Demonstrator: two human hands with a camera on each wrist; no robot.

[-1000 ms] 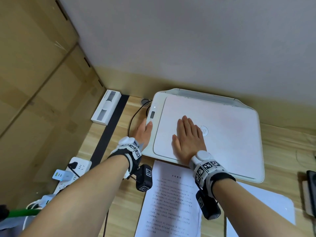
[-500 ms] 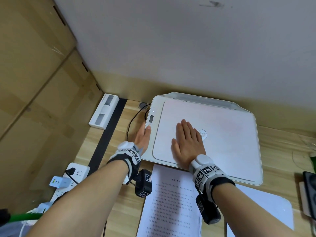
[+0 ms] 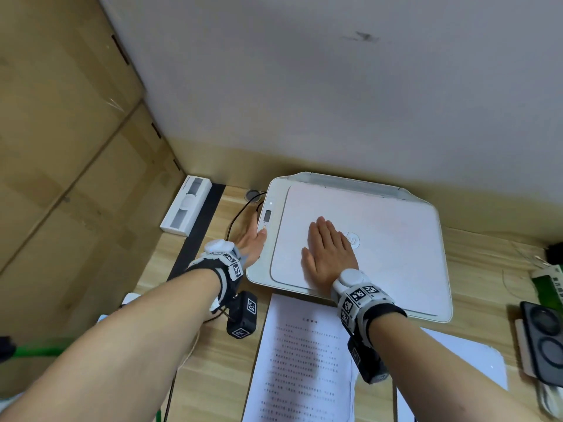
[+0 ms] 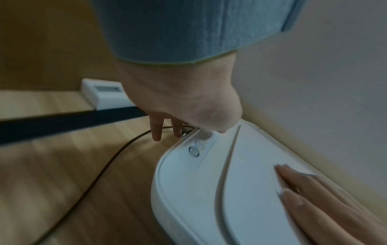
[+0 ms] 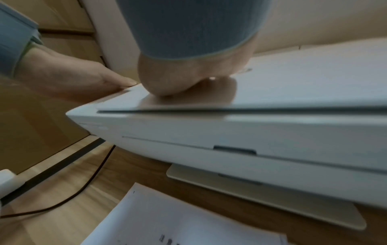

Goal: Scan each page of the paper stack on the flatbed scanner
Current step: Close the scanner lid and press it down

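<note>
Head view: right hand (image 3: 327, 254) flat, fingers straight, on white plastic scanner lid (image 3: 396, 239); left hand (image 3: 251, 239) relaxed, thumb on side button panel (image 3: 267, 216). Keep even lid pressure, press once.

A light wooden desk (image 3: 213, 376) carries the white scanner (image 3: 396, 239) at twelve o'clock, a printed page (image 3: 304, 360) at six, a white box (image 3: 185, 205) at ten.

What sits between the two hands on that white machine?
In the head view, the control strip with its small display lies between the left hand and the right hand, which lies flat on the scanner lid.
</note>
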